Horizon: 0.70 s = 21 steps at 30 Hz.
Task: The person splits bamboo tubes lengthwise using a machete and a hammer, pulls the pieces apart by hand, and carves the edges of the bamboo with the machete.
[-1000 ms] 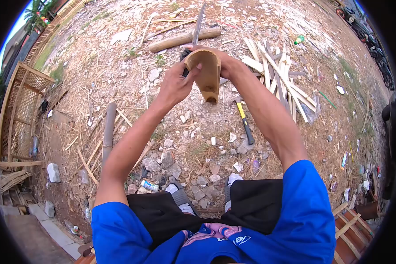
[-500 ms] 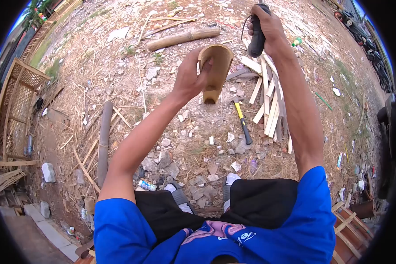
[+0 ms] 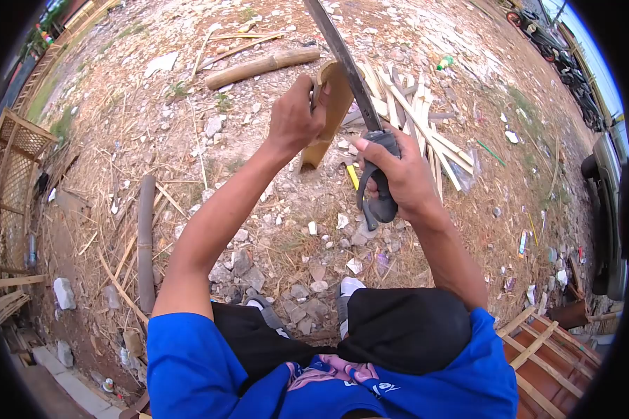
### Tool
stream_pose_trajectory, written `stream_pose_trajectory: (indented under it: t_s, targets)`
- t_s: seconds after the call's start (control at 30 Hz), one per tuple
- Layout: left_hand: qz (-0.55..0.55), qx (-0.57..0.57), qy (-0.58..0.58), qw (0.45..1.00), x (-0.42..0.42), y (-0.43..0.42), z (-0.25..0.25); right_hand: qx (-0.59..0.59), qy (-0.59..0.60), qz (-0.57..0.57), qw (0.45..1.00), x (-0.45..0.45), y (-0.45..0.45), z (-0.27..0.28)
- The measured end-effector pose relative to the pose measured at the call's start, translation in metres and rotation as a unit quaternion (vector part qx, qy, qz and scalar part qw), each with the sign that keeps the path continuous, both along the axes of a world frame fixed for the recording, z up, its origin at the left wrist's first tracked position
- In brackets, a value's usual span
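Observation:
A split bamboo piece (image 3: 337, 105) stands upright, its curved top edge gripped by my left hand (image 3: 297, 115). My right hand (image 3: 400, 171) is wrapped round the black handle of a long machete (image 3: 346, 59). The dark blade points up and to the left and passes in front of the bamboo's right side; whether they touch is unclear. Behind my right hand, a hammer with a yellow handle (image 3: 352, 176) lies on the ground, partly hidden. Pale split strips (image 3: 416, 115) lie in a pile beyond the blade.
A bamboo pole (image 3: 262, 68) lies ahead, and another pole (image 3: 146, 241) lies at the left. Rubble and straw cover the ground. A lattice frame (image 3: 14, 174) stands at the far left, a slatted wooden frame (image 3: 548, 356) at the lower right. Motorbikes (image 3: 562, 63) stand at the upper right.
My right hand has come down from the upper right with the machete, whose blade now crosses the bamboo. My left hand has turned the bamboo piece and moved slightly left. The view has shifted right.

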<state>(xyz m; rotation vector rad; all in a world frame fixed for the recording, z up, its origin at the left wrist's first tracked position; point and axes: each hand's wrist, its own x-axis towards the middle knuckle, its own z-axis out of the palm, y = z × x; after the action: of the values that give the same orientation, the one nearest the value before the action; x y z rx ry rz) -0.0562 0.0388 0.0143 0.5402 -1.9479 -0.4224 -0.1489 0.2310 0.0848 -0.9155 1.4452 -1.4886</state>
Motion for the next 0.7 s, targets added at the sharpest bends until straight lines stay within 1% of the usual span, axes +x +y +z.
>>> stream_pose_trajectory:
  t_s: [0.07,0.13,0.23,0.33,0.43,0.67,0.7]
  targets:
    - [0.01,0.0,-0.007,1.0,0.004,0.003,0.0,-0.01,0.001,0.005,1.0,0.002,-0.002,0.0]
    - [-0.004,-0.006,0.0,1.0,0.006,0.001,-0.004,-0.02,0.005,0.005,1.0,0.0,-0.006,-0.004]
    - [-0.008,-0.007,-0.007,1.0,0.007,0.004,-0.004,-0.019,-0.013,0.004,1.0,0.003,-0.007,-0.007]
    - [-0.011,-0.002,-0.005,1.0,0.007,0.005,-0.006,-0.006,-0.005,0.0,1.0,0.005,-0.007,-0.002]
    - [-0.009,0.007,-0.012,1.0,0.007,0.007,-0.005,-0.013,-0.016,0.008,1.0,0.005,-0.01,-0.011]
    - [-0.006,-0.003,0.0,1.0,0.008,0.003,-0.009,-0.017,0.023,0.013,1.0,0.01,-0.012,-0.01]
    - [-0.014,0.011,0.0,1.0,0.009,0.003,-0.01,-0.018,0.034,0.016,0.999,0.009,-0.013,-0.011]
